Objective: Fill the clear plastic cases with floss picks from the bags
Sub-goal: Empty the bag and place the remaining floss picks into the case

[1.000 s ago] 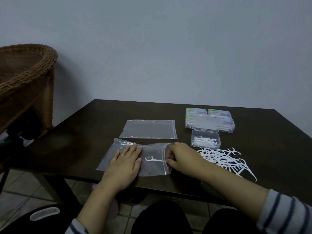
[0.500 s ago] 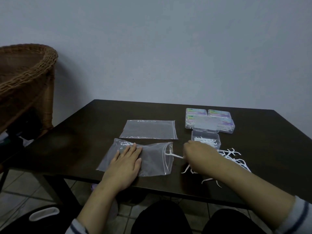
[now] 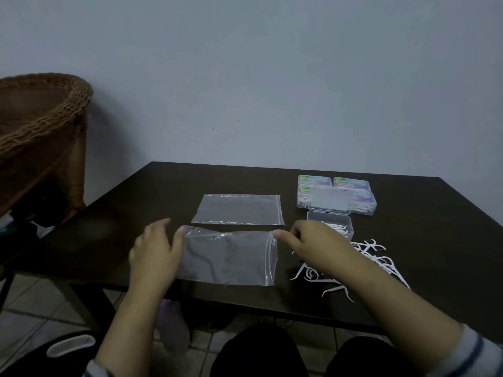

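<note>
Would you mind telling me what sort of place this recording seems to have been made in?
Most likely a room in a home rather than a workshop: a dark wooden table stands against a plain painted wall, a woven wicker chair sits beside it, and the floor is tiled.

Dark brown surface point(image 3: 408, 240); clear, colourless bags point(image 3: 228, 257); white floss picks point(image 3: 375, 257); clear cases with green-and-purple labels point(image 3: 351, 183); brown woven wicker chair point(image 3: 40, 112); pale blue-grey wall point(image 3: 272, 77); grey sleeve with dark stripes point(image 3: 473, 352).
</note>
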